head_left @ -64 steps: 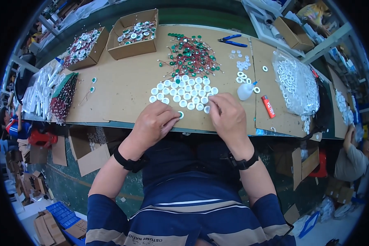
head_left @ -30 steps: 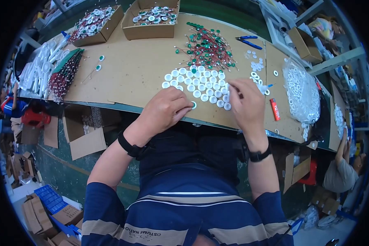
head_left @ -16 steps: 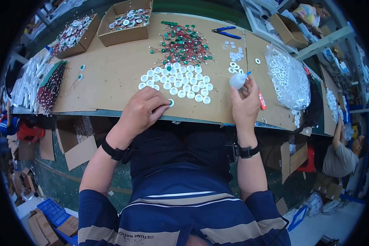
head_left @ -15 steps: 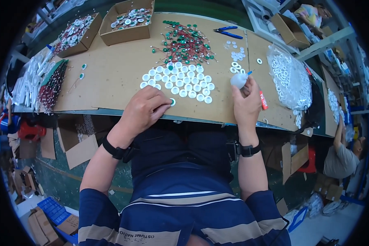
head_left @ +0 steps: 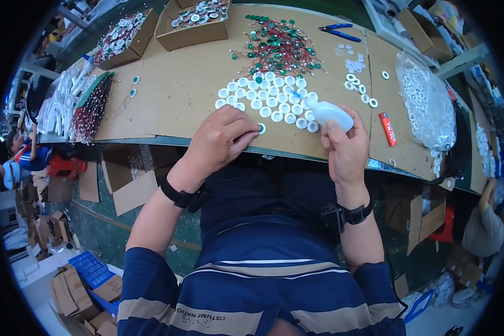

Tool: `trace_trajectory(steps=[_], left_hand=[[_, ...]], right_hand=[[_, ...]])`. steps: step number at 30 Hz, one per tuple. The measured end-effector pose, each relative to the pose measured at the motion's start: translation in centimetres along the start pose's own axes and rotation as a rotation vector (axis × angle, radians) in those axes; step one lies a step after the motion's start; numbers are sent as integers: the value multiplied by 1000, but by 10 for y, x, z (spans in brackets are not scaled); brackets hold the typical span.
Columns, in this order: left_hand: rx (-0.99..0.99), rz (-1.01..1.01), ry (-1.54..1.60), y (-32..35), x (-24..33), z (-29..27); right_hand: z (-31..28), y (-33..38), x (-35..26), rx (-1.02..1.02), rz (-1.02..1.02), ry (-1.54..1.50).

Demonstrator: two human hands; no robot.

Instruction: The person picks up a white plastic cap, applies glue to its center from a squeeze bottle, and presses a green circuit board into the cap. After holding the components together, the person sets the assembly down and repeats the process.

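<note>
My left hand (head_left: 223,139) is closed near the table's front edge, its fingertips pinching the rim of a small white round cap (head_left: 262,129) with green inside. In my right hand (head_left: 348,151) is a white squeeze bottle (head_left: 331,115), tilted so its thin blue nozzle (head_left: 298,95) points left over the caps. Several white round caps (head_left: 271,102) lie in a flat group just beyond my hands. Behind them spreads a tangled pile of green discs with red wires (head_left: 274,47).
Blue-handled pliers (head_left: 341,32) lie at the back. A red lighter (head_left: 387,129) and loose white rings (head_left: 355,85) are at right, beside a clear bag of rings (head_left: 425,101). Cardboard boxes of parts (head_left: 191,38) stand at back left. A co-worker (head_left: 484,229) is at far right.
My right hand has turned the squeeze bottle, swinging its nozzle from pointing right to pointing left over the caps. My left hand still pinches the cap; the whole view has shifted.
</note>
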State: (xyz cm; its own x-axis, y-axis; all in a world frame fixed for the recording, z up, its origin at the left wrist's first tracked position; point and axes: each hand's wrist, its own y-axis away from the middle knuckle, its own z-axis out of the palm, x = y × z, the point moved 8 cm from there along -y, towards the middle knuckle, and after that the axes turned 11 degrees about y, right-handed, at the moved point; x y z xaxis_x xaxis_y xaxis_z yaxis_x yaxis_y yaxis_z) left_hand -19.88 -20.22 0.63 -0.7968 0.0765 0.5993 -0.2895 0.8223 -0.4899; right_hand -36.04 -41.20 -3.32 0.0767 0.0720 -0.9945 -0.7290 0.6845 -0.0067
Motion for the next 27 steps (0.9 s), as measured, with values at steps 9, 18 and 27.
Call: trace_trajectory(steps=[9, 18, 27], left_hand=[[-10, -4, 12, 0, -1, 0], [-27, 23, 5, -2, 1, 0], [-22, 22, 9, -1, 0, 0]], right_hand=[[15, 3, 2, -74, 0, 255], [20, 0, 1, -59, -87, 502], [23, 1, 1, -76, -94, 516]])
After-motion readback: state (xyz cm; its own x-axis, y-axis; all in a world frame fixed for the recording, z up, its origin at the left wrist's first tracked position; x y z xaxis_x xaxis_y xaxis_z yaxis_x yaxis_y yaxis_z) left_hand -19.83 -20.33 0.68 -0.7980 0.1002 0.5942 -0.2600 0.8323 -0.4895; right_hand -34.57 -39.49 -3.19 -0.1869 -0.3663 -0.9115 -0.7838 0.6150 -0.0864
